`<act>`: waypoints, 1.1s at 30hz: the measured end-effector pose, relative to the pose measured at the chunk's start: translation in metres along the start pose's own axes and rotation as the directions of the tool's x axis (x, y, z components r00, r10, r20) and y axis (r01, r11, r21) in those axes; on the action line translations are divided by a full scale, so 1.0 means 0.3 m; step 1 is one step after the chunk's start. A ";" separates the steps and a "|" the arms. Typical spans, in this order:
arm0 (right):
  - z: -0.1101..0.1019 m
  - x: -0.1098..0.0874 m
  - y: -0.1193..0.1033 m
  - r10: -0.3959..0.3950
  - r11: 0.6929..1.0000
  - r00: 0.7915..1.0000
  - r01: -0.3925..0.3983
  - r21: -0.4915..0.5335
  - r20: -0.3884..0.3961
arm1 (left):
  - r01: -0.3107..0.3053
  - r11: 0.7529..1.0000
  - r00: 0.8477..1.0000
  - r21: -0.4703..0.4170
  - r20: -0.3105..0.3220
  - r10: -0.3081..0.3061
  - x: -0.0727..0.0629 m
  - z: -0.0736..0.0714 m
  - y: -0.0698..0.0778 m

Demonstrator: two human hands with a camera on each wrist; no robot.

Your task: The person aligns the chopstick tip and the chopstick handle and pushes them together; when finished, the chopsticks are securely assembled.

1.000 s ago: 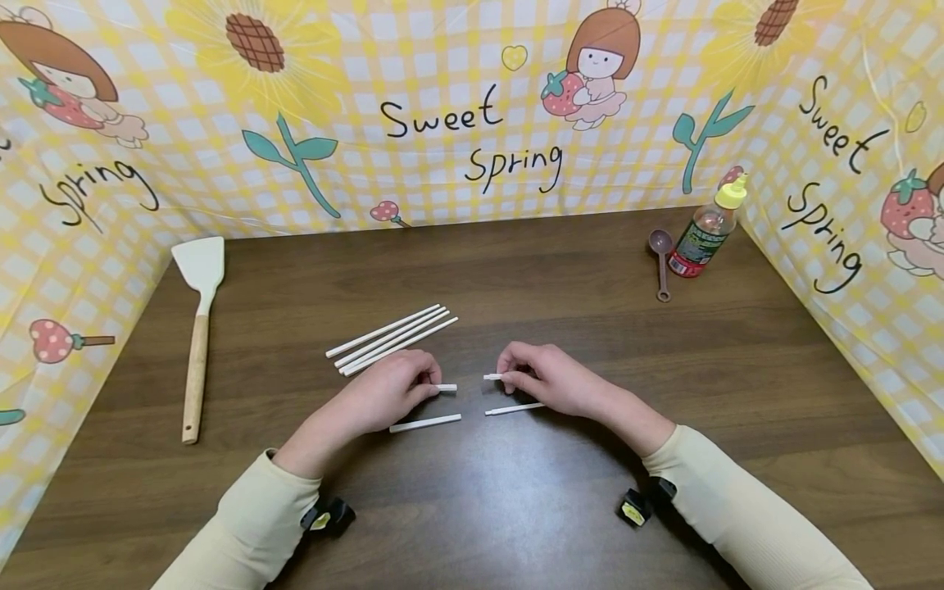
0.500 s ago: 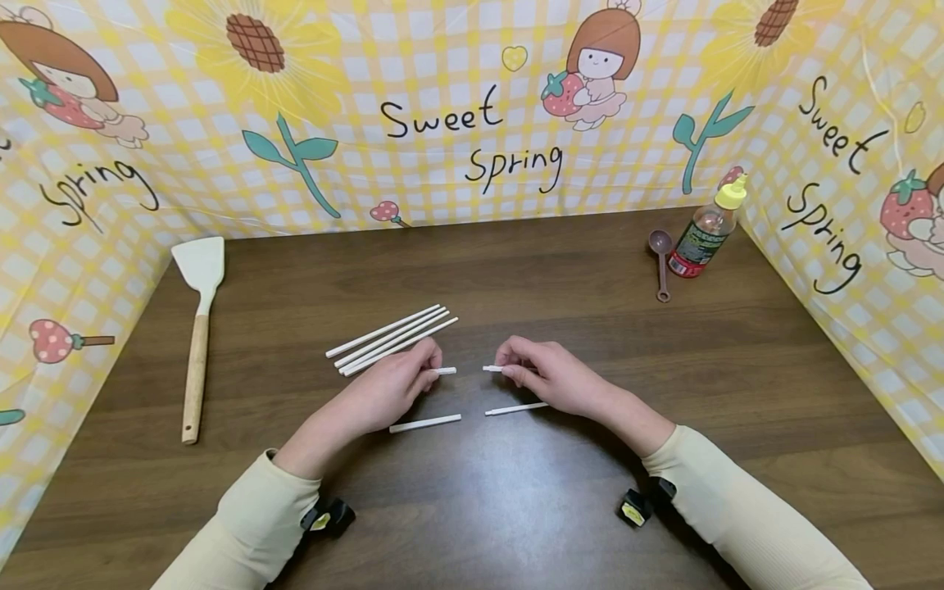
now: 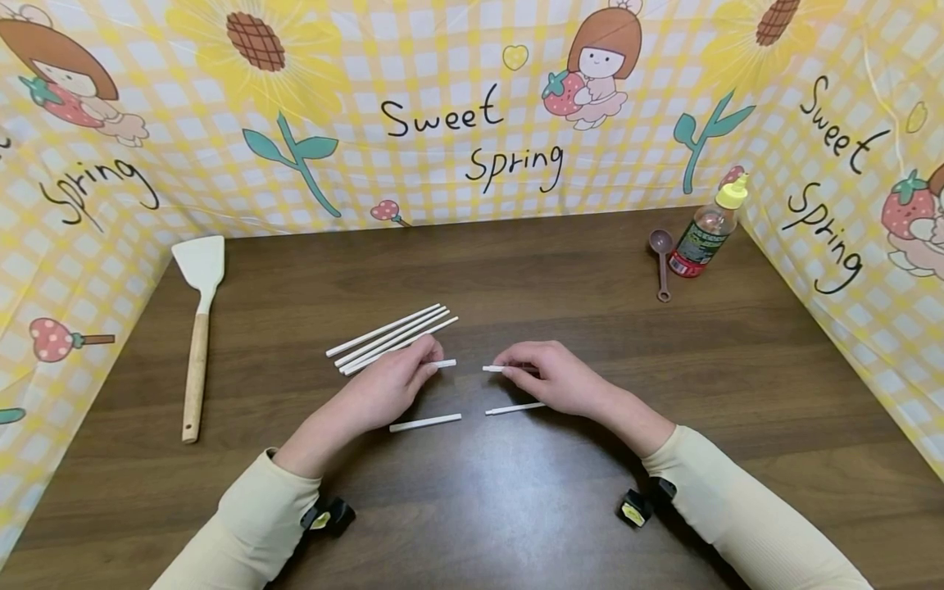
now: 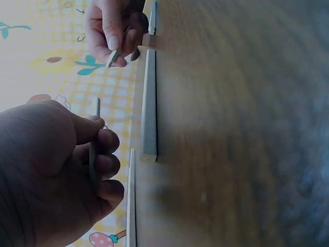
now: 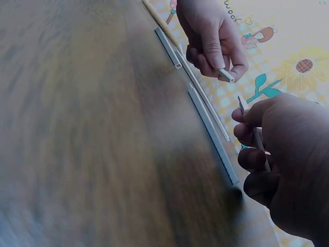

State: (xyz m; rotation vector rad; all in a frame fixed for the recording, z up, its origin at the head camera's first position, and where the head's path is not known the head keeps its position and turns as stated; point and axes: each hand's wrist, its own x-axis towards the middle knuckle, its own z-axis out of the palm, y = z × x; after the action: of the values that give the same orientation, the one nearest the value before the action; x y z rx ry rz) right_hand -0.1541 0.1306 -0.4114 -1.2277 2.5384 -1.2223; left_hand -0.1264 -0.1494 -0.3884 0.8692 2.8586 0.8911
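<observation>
Thumb and fingers of my left hand pinch a short white stick, its free end pointing right. In the right wrist view this stick's end looks square and hollow. My right hand pinches another white stick, with a narrower tip facing left. A small gap separates the two ends, and both are held above the table. Below the left hand lies a short white stick. Partly under the right hand lies a matching stick with a narrow tip. The fingers hide the rest of the held sticks.
Several long white sticks lie just beyond the left hand on the brown table. A white spatula lies at left. At the back right are a brown measuring spoon and a yellow-capped bottle. Patterned cloth walls the table.
My left hand has moved up and away with its stick, now level with the right one. The right hand has risen slightly. The sticks on the table have stayed put.
</observation>
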 end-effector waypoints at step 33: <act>0.002 -0.003 -0.013 0.040 0.999 0.999 -0.040 -0.038 0.008 | -0.035 0.999 0.999 -0.011 0.008 0.035 0.006 -0.001 0.009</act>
State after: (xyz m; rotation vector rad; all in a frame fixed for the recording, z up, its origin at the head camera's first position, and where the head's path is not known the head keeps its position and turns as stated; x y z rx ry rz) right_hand -0.1510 0.1294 -0.4094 -1.1811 2.5776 -1.1639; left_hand -0.1265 -0.1468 -0.3863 0.9221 2.8372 0.9034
